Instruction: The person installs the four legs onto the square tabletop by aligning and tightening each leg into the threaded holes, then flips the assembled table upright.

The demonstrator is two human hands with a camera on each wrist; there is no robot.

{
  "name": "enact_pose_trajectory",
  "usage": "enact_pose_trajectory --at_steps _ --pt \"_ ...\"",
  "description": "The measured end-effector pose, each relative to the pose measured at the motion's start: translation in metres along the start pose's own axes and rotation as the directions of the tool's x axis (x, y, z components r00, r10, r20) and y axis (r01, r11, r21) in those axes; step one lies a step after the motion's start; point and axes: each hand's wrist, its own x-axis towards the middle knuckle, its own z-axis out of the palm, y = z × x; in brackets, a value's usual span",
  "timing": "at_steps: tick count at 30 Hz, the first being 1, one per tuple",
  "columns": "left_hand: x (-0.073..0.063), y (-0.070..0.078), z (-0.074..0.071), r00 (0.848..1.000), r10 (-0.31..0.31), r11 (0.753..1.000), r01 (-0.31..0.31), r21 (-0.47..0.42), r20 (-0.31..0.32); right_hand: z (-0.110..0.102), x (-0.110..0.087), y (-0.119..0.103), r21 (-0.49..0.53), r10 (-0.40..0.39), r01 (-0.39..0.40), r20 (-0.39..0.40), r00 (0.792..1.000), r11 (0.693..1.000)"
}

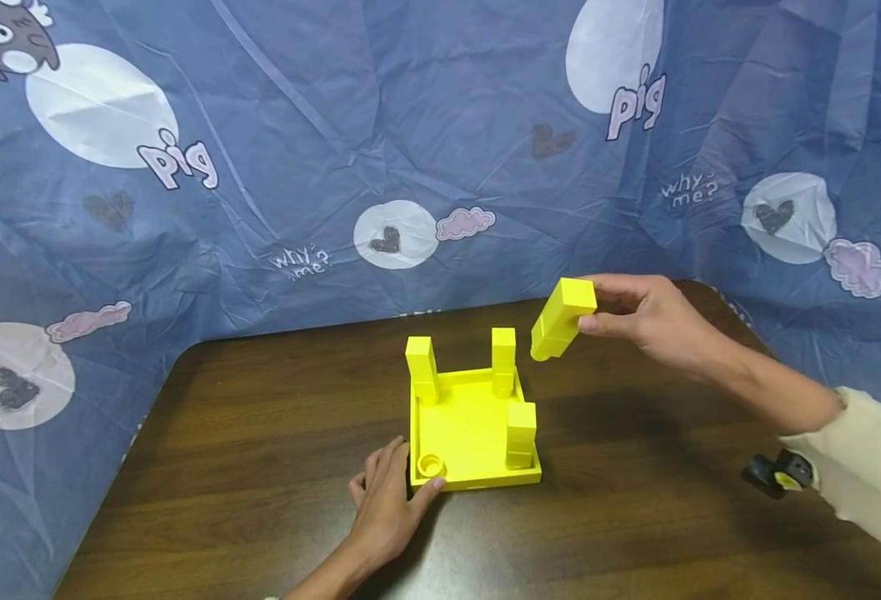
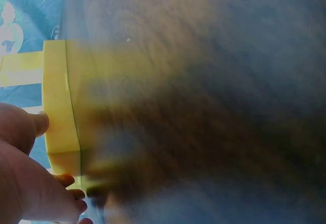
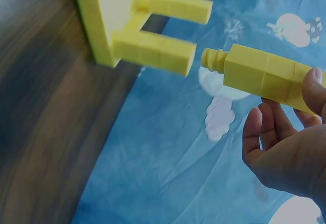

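A square yellow base [image 1: 463, 429] with a raised rim lies on the table. Blocky yellow legs stand upright at three corners: far left [image 1: 422, 369], far right [image 1: 503, 362] and near right [image 1: 521, 435]. At the near left corner is a bare round socket [image 1: 431, 465]. My left hand [image 1: 387, 508] grips that corner, thumb at the front rim and fingers along the left side. Up to the right of the base, my right hand [image 1: 653, 321] pinches another yellow leg [image 1: 563, 317] between thumb and fingers, tilted in the air. Its threaded end [image 3: 213, 60] points down toward the base.
The brown wooden table [image 1: 260, 417] carries the base. Behind it hangs a blue printed cloth [image 1: 297, 167], creased and close to the table's back edge. A small black device [image 1: 779, 473] hangs at the right sleeve. Much of the left wrist view is blurred.
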Motion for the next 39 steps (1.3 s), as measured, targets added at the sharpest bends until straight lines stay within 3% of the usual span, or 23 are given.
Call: enact_pose_trajectory --at_steps 10,17,24,39 --pt "-0.001 0.000 0.000 1.000 0.012 1.000 -0.012 0.000 -0.009 0.025 0.005 -0.017 0.031 -0.004 0.002 0.048 0.999 1.000" --pt "-0.001 0.000 0.000 1.000 0.004 1.000 -0.004 -0.007 0.001 0.046 0.006 -0.020 0.114 0.011 -0.018 0.062 0.998 0.993" --pt "0.000 -0.001 0.001 1.000 0.002 1.000 -0.002 -0.006 -0.003 0.073 0.005 -0.026 0.170 0.031 -0.052 0.124 0.992 0.984" --pt "0.001 -0.004 0.002 0.999 0.035 0.999 -0.035 0.001 -0.033 0.118 0.008 -0.031 0.132 0.056 -0.089 0.235 0.970 0.987"
